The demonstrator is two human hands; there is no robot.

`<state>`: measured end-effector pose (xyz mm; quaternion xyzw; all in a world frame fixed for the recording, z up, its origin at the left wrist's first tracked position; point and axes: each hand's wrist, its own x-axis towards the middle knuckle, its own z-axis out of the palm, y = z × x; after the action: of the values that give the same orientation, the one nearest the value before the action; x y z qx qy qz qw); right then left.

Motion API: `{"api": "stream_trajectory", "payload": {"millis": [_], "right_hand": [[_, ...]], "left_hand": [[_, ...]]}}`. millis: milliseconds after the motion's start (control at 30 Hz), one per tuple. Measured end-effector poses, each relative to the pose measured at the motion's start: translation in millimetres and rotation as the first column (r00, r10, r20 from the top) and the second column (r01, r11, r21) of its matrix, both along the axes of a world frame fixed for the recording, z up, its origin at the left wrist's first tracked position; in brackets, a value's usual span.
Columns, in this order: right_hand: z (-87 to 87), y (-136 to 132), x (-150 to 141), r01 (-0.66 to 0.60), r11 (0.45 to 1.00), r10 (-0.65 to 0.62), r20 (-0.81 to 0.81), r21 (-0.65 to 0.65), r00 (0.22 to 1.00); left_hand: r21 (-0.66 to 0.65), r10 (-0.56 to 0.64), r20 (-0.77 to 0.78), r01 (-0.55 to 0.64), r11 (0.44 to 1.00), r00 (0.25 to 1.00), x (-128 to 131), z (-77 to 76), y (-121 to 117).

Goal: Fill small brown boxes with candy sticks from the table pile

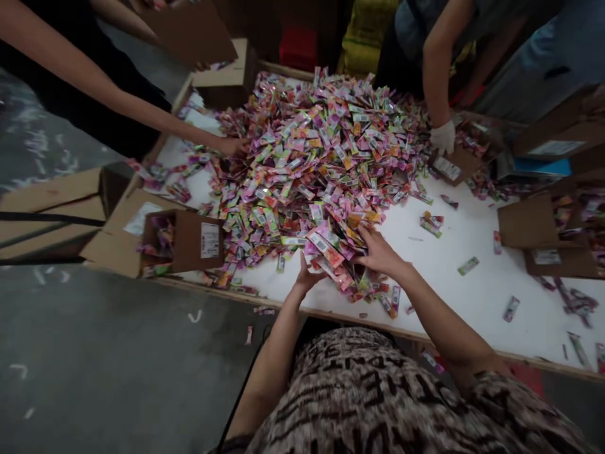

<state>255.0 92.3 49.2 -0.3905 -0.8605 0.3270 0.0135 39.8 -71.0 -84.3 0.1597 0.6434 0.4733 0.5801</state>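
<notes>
A large heap of small, colourful printed sachets [302, 151] covers the middle of the white table [454, 258]. At its near edge a bunch of sachets [328, 252] is gathered between my two hands. My left hand [307, 277] grips the bunch from the left, with the thumb up and the fingers partly hidden beneath it. My right hand [378, 251] closes on the bunch from the right, fingers curled over its sachets. More sachets lie under and around the bunch, close to the table's front edge.
One co-worker's hand [235, 147] reaches into the heap from the left; another's gloved hand [443, 137] touches a small carton [454, 165] at right. Cardboard boxes holding sachets stand left [196, 243] and right [532, 221]. A wooden rim [227, 293] edges the table.
</notes>
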Motion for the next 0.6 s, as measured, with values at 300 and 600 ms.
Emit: {"api": "stream_trajectory", "payload": {"millis": [300,600], "right_hand": [[-25.3,-58,-55,-0.121,0.986,0.148,0.277,-0.113,0.95],[-13.8,-83,-16,0.143,0.99,-0.143,-0.008,-0.011,0.99]], "left_hand": [[-0.023,-0.491,-0.767,0.748,0.663,0.413,-56,106.2,44],[-0.244,-0.677,-0.706,0.825,0.51,0.21,5,64.6,102]]}}
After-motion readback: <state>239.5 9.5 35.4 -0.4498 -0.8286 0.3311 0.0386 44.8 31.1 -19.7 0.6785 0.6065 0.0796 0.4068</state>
